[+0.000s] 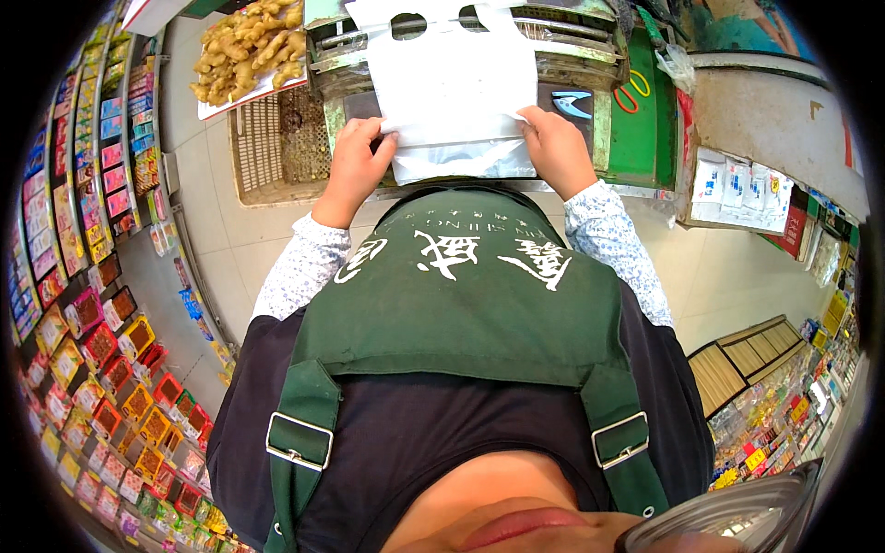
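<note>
A white plastic carrier bag [452, 78] lies flat over a metal-framed stand in front of me, its two handle holes pointing away. Across its near part runs a folded edge. My left hand [358, 164] pinches this edge at the left side, thumb and fingers closed on the film. At the opposite side my right hand [557, 147] grips the same edge between thumb and fingers. Just right of the bag rests a blue-handled cutting tool [572, 103]. A pair of scissors [632, 92] with one red and one yellow handle loop lies farther right.
Ginger [249, 51] is heaped on a tray at the far left, above a tan plastic crate [261, 152]. A green panel [645, 138] stands to the right, near white packets [742, 189]. Shelves of packaged snacks [120, 359] line the left.
</note>
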Demonstrator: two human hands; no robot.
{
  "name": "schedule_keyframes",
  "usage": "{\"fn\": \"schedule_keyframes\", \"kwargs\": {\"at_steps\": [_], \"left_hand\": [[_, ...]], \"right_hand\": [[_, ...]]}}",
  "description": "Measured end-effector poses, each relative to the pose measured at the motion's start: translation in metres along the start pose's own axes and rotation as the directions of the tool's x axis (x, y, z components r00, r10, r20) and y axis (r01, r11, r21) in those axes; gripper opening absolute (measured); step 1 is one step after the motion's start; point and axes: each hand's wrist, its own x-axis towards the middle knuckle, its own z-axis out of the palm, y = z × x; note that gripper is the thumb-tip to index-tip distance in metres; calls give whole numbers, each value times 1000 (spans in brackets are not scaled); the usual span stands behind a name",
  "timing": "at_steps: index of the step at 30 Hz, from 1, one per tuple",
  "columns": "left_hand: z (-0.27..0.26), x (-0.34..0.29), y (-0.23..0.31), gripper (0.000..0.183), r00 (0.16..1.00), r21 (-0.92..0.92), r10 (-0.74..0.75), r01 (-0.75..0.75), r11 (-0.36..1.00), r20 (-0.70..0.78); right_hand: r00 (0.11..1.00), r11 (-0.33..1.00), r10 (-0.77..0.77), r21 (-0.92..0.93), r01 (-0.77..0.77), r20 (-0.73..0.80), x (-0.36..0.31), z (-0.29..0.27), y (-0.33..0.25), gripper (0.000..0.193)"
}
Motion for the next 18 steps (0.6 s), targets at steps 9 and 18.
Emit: {"fn": "schedule_keyframes", "kwargs": {"at_steps": [9, 18], "left_hand": [[35, 4, 2, 13, 955, 310, 183, -106, 945, -233], [28, 13, 24, 28, 761, 384, 645, -616, 688, 65]], "right_hand": [[976, 969, -115, -237, 70, -182, 9, 29, 22, 11], [981, 954, -120, -290, 72, -152, 14, 35, 20, 18]]}}
